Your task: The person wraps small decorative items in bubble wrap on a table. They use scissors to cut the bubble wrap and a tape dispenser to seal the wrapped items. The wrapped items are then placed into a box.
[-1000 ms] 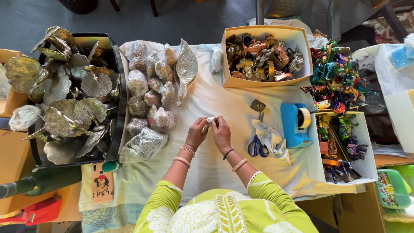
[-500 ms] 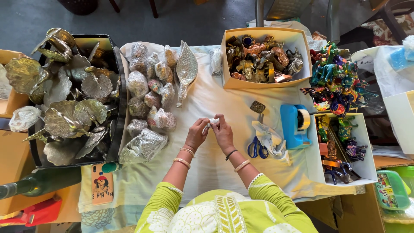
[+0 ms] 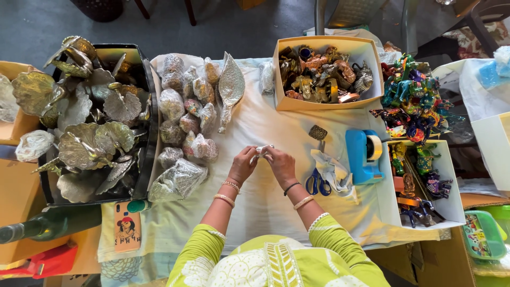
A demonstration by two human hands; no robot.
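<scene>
My left hand [image 3: 244, 163] and my right hand [image 3: 280, 165] meet over the middle of the white cloth [image 3: 255, 127]. Together they pinch a small whitish wrapped item [image 3: 262, 151] between the fingertips. Both wrists wear bangles, and green sleeves cover my upper arms. What the small item is stays hidden by my fingers.
Plastic-wrapped ornaments [image 3: 183, 114] lie left of my hands beside a black crate of metal leaf pieces [image 3: 95, 122]. A cardboard box of figurines [image 3: 324, 74] stands behind. Blue scissors [image 3: 317, 182], a blue tape dispenser [image 3: 364, 154], a box of colourful figures [image 3: 419, 180] sit right. A phone [image 3: 127, 226] lies near left.
Both hands stay in the same place; the fingers have shifted slightly on the small item.
</scene>
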